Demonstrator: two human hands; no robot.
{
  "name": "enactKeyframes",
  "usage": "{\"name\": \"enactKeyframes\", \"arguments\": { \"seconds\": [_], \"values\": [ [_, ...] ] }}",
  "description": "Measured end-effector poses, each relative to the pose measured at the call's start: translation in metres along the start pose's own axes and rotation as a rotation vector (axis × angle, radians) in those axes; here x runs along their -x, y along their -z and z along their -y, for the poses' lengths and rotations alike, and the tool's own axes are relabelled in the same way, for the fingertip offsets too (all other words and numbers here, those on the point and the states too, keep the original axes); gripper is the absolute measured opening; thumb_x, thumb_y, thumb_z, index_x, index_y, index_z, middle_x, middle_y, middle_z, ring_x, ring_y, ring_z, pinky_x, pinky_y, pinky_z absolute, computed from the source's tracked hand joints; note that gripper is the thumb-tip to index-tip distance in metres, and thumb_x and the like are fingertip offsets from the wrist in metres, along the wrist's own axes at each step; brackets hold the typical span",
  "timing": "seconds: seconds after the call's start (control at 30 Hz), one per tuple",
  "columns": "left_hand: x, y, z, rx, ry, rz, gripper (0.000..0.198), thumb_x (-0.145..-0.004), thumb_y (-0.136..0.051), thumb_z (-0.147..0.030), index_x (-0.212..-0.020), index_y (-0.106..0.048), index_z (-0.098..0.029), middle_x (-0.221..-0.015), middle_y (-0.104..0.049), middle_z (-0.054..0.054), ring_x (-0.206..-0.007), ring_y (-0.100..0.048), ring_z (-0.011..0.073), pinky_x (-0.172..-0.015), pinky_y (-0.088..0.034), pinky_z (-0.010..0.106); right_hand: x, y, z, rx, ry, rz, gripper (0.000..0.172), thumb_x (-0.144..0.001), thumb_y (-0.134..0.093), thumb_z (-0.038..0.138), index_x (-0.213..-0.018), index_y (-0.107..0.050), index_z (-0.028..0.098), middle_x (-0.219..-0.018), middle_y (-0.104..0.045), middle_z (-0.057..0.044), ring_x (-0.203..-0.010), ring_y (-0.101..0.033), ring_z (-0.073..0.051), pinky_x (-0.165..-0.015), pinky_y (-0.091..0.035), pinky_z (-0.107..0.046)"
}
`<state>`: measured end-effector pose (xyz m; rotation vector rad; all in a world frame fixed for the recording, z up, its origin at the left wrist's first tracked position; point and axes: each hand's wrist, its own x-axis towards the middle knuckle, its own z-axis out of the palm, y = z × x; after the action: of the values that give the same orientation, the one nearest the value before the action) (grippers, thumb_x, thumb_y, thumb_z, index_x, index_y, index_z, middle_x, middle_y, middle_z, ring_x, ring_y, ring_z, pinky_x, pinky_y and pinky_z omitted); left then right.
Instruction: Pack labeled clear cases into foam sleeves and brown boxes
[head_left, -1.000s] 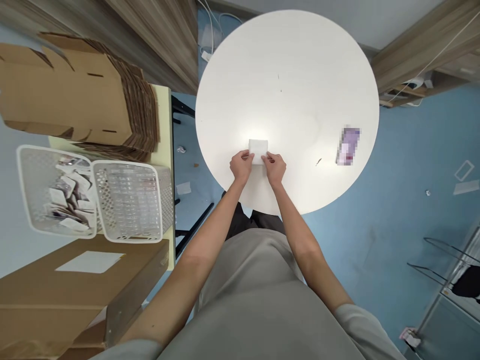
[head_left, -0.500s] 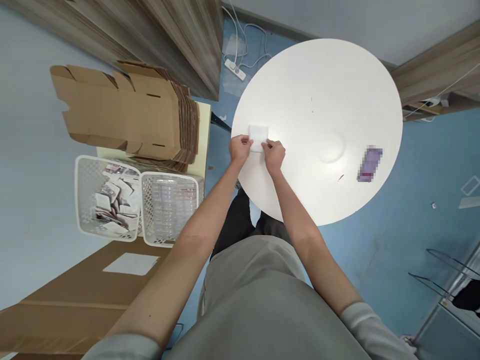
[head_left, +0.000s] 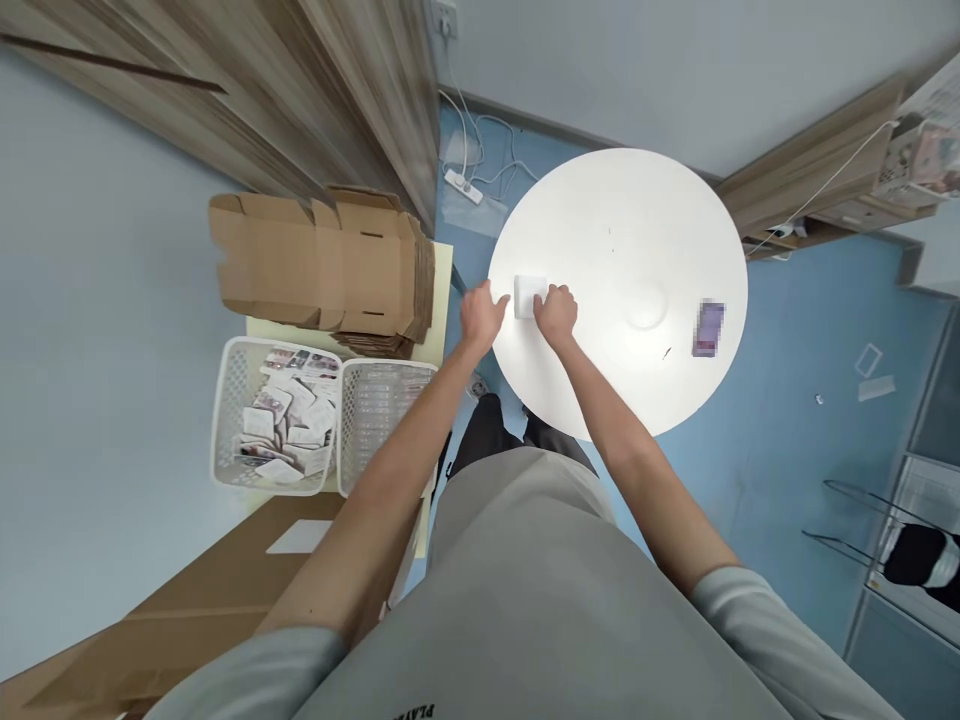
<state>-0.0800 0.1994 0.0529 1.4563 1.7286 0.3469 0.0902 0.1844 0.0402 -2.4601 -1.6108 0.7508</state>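
A small white square packet [head_left: 528,297] lies on the left part of the round white table [head_left: 600,380]. My right hand [head_left: 556,314] is at its right edge, thumb over the packet and fingers curled, gripping that side. Just left of the packet, my left hand [head_left: 481,318] is at the table's edge, apart from it, with thumb and fingers spread and nothing between them.
A blurred purple item [head_left: 708,328] rests on the table's right side. At left stand flattened cardboard boxes [head_left: 315,262], a white basket [head_left: 219,430] of printed cards and another basket [head_left: 343,430] of clear plastic cases. A power strip [head_left: 463,187] lies on the floor.
My left hand has let go of the packet and moved off to its left, its fingers now spread. My right hand's thumb now reaches over the packet. The view has shifted.
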Motion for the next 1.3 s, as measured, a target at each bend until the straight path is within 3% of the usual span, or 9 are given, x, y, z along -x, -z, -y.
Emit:
{"name": "enactKeyframes", "arguments": {
  "seconds": [0.1,0.17,0.23,0.33,0.47,0.67,0.97,1.13,1.3],
  "values": [
    [0.008,0.057,0.019,-0.037,-0.054,-0.19,0.041,-0.1,-0.075,-0.037,-0.138,-0.071,-0.02,-0.153,-0.07,0.019,-0.15,-0.06,0.0406,-0.127,-0.047,0.052,0.035,0.008,0.031,0.077,0.151,0.017,0.047,-0.111,-0.05,0.031,-0.148,-0.066,0.006,-0.139,-0.068,-0.029,-0.13,-0.064,-0.042,-0.114,-0.054,-0.062],
    [0.008,0.091,0.033,-0.101,0.002,-0.249,0.052,-0.095,-0.081,-0.042,-0.139,-0.069,-0.017,-0.157,-0.067,0.023,-0.155,-0.055,0.0428,-0.13,-0.045,0.054,0.06,0.009,0.056,0.089,0.251,0.06,0.054,-0.113,-0.05,0.032,-0.159,-0.059,0.007,-0.142,-0.067,-0.028,-0.132,-0.063,-0.042,-0.113,-0.055,-0.059],
    [0.004,0.118,0.047,-0.151,0.133,-0.233,0.053,-0.09,-0.084,-0.045,-0.131,-0.072,-0.014,-0.147,-0.071,0.028,-0.148,-0.061,0.0463,-0.125,-0.049,0.058,0.083,0.006,0.08,0.093,0.344,0.121,0.056,-0.113,-0.051,0.032,-0.165,-0.056,0.01,-0.143,-0.067,-0.026,-0.131,-0.063,-0.041,-0.113,-0.055,-0.056],
    [-0.003,0.138,0.064,-0.177,0.254,-0.155,0.048,-0.088,-0.084,-0.051,-0.117,-0.075,-0.014,-0.132,-0.076,0.031,-0.138,-0.068,0.0505,-0.119,-0.053,0.064,0.108,0.001,0.11,0.124,0.455,0.206,0.058,-0.114,-0.048,0.03,-0.169,-0.053,0.012,-0.143,-0.067,-0.024,-0.133,-0.061,-0.04,-0.114,-0.054,-0.053],
    [-0.008,0.142,0.074,-0.177,0.206,-0.151,0.051,-0.089,-0.079,-0.06,-0.112,-0.078,-0.015,-0.123,-0.08,0.031,-0.134,-0.07,0.0497,-0.117,-0.052,0.065,0.123,-0.002,0.141,0.168,0.52,0.26,0.06,-0.115,-0.045,0.028,-0.173,-0.049,0.012,-0.146,-0.066,-0.024,-0.136,-0.058,-0.04,-0.115,-0.052,-0.052],
    [-0.009,0.143,0.069,-0.401,0.234,-0.063,0.054,-0.092,-0.077,-0.056,-0.115,-0.082,-0.007,-0.123,-0.079,0.032,-0.126,-0.073,0.0468,-0.11,-0.057,0.053,0.123,-0.002,0.171,0.212,0.525,0.257,0.06,-0.115,-0.044,0.024,-0.175,-0.044,0.016,-0.148,-0.064,-0.022,-0.138,-0.055,-0.038,-0.115,-0.05,-0.05],
    [-0.02,0.154,0.084,-0.376,0.168,0.062,0.041,-0.102,-0.064,-0.043,-0.126,-0.083,-0.014,-0.126,-0.082,0.021,-0.12,-0.075,0.0355,-0.104,-0.058,0.042,0.12,-0.011,0.188,0.307,0.51,0.317,0.063,-0.115,-0.042,0.02,-0.177,-0.039,0.014,-0.153,-0.062,-0.023,-0.142,-0.052,-0.037,-0.118,-0.048,-0.05],
    [-0.018,0.156,0.088,-0.412,0.137,0.042,0.046,-0.101,-0.049,-0.023,-0.127,-0.084,-0.011,-0.128,-0.082,0.023,-0.121,-0.075,0.0369,-0.105,-0.056,0.042,0.113,-0.027,0.202,0.396,0.445,0.42,0.071,-0.112,-0.044,0.016,-0.181,-0.031,0.015,-0.16,-0.059,-0.025,-0.15,-0.051,-0.036,-0.122,-0.046,-0.048],
    [-0.015,0.155,0.083,-0.421,0.136,0.025,0.047,-0.1,-0.049,-0.021,-0.128,-0.084,-0.01,-0.127,-0.081,0.025,-0.118,-0.075,0.0389,-0.104,-0.056,0.044,0.103,-0.044,0.207,0.427,0.344,0.52,0.076,-0.109,-0.047,0.014,-0.182,-0.028,0.018,-0.164,-0.06,-0.025,-0.154,-0.054,-0.035,-0.124,-0.045,-0.049]
  ]
}}
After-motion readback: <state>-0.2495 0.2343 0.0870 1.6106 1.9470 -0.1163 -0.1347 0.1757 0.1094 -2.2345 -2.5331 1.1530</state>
